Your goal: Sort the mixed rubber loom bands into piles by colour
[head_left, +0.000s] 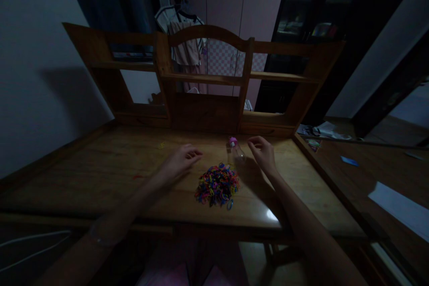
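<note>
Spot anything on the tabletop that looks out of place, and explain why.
A red piece and a yellow piece lie left of the multicoloured pile, apart like strays. The pink-capped bottle appears tipped over, slanting rather than upright.

This is a room in a home. The wooden desk [110, 156] carries a household-style shelf hutch [204, 79]; directly behind the desk are hanging clothes [186, 49] and a pale pink wardrobe [224, 0]. A dark blue curtain [110, 4] hangs behind the desk's left end, a dark glass-doored cabinet [301, 13] stands behind its right.
</note>
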`<move>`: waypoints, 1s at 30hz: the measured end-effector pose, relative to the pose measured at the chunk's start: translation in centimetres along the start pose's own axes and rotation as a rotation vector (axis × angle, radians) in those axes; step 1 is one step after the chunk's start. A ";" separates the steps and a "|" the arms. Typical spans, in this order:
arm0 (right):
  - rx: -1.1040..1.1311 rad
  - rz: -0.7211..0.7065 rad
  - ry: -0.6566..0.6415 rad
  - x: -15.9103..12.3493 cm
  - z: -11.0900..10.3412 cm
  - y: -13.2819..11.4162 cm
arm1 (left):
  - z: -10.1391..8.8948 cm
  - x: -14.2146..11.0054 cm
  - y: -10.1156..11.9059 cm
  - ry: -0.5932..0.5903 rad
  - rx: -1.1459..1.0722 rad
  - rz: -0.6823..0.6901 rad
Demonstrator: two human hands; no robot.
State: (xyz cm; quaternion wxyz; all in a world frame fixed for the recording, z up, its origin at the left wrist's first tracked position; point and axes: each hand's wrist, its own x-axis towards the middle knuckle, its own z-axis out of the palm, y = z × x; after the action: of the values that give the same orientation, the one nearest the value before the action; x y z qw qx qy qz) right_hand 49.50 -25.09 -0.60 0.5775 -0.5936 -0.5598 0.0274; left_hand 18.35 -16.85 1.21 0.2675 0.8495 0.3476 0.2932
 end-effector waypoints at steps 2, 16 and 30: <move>-0.009 -0.011 -0.009 -0.1 0.1 -0.2 | 1.1 -1.7 1.7 -0.097 -0.011 0.038; -0.056 -0.063 -0.009 -0.1 0.2 -0.7 | 1.7 -4.7 1.8 -0.225 -0.083 -0.034; -0.083 -0.039 0.037 -0.3 0.2 -1.1 | 2.0 -9.5 4.3 -0.138 -0.009 -0.026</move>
State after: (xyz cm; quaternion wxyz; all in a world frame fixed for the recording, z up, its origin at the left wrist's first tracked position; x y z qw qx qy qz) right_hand 48.62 -25.45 -0.06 0.5631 -0.6065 -0.5609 -0.0182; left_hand 16.00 -27.09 -0.36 0.2983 0.8619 0.3379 0.2323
